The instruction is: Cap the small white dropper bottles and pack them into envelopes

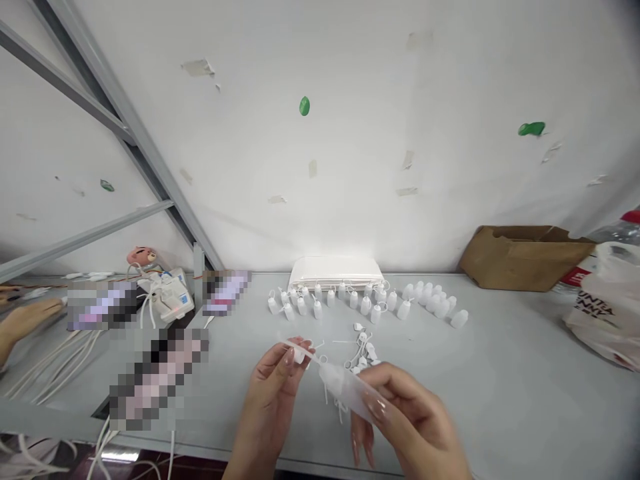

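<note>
Two bare hands meet above the bench [520, 373]. The right hand [417, 420] has its grip closed around a translucent bottle [353, 393], tilted, with its narrow nozzle [310, 355] toward the left hand [273, 383]. The left hand's grip is pinched on a small white cap [299, 356], close beside this nozzle; whether they touch, I cannot tell. In my judgement, the step in hand is at the nozzle and cap, and a move from this pose calls for steady bottle and exact alignment, without squeezing.

Just behind are loose white caps with loops [364, 353]. Farther, small bottles with caps [317, 308] stand in uneven rows, and bottles seeming uncapped [435, 301] are at their right, before a white stack [335, 270].

At far right, beside a cardboard box [530, 260], a plastic bag [605, 313] shows "UNTEA" and, below, "NNY"; other letters are unclear. The red label [575, 275] behind it, I cannot read surely.
</note>
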Available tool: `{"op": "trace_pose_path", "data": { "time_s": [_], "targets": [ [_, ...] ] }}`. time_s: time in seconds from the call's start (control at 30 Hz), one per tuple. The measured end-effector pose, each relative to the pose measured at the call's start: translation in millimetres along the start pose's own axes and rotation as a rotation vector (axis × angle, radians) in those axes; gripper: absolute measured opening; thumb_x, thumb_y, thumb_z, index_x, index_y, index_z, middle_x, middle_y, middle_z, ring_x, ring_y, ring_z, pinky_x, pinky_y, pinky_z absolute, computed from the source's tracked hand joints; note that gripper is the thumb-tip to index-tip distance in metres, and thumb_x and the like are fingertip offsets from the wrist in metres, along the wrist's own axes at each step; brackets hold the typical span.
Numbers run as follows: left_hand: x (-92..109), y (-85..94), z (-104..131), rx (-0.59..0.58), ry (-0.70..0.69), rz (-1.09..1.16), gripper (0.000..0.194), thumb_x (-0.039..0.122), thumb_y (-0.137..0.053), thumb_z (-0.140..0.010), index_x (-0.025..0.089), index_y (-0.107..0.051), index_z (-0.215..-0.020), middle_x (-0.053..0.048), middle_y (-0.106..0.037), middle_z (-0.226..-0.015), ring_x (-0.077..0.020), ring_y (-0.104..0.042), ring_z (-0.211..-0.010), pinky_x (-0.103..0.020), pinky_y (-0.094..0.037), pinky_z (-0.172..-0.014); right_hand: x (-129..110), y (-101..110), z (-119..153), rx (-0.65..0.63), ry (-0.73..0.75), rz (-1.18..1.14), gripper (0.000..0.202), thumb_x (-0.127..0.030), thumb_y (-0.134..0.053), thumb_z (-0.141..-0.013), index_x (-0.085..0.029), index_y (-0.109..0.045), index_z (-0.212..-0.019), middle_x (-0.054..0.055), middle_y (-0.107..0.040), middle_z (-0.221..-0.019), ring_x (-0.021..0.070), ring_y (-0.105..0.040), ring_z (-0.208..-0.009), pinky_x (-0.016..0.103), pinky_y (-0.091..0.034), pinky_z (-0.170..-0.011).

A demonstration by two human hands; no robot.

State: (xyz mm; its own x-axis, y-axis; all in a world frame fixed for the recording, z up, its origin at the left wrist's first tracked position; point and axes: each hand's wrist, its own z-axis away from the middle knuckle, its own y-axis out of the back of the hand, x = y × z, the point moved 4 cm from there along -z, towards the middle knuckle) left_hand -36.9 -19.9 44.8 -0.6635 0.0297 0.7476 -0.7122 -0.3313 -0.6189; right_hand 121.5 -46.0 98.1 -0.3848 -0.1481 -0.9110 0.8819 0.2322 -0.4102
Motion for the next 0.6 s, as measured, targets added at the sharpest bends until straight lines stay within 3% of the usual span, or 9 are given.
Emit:
{"op": "trace_pose_path", "data": {
  "time_s": [0.23,0.47,0.6],
  "targets": [
    [5.7,-16.1,11.7,-0.055,0.014,-0.022,0.028,0.036,-0.085,-0.047,0.017,-0.073,-0.065,-0.001,-0.068,-0.068,-0.0137,-0.063,-0.067,-0.023,-0.05,-0.067,28.0,2.1,-17.0,-0.006,0.107,0.193,0.027,-0.044,-0.059,-0.081,-0.018,-0.064,-0.074,0.002,-0.06,-0.062,0.0147,-0.054,-0.06,0.028,-0.045,-0.058],
    [4.9,-14.4,12.1,-0.04,-0.008,-0.092,0.03,0.039,-0.083,-0.051,0.017,-0.074,-0.068,-0.003,-0.07,-0.068,-0.0144,-0.061,-0.072,-0.023,-0.048,-0.07,34.9,9.6,-17.0,0.01,0.246,0.458,0.02,-0.037,-0.056,-0.085,-0.019,-0.065,-0.082,0.002,-0.061,-0.066,0.0163,-0.058,-0.064,0.027,-0.047,-0.062],
    [7.4,-11.9,13.8,-0.044,-0.025,-0.15,0.031,0.04,-0.08,-0.056,0.017,-0.075,-0.077,-0.003,-0.071,-0.069,-0.0139,-0.06,-0.071,-0.023,-0.046,-0.07,32.9,10.6,-14.5,-0.01,0.424,0.598,0.013,-0.027,-0.057,-0.085,-0.021,-0.062,-0.096,0.003,-0.064,-0.077,0.0164,-0.061,-0.069,0.027,-0.049,-0.064]
  ]
}}
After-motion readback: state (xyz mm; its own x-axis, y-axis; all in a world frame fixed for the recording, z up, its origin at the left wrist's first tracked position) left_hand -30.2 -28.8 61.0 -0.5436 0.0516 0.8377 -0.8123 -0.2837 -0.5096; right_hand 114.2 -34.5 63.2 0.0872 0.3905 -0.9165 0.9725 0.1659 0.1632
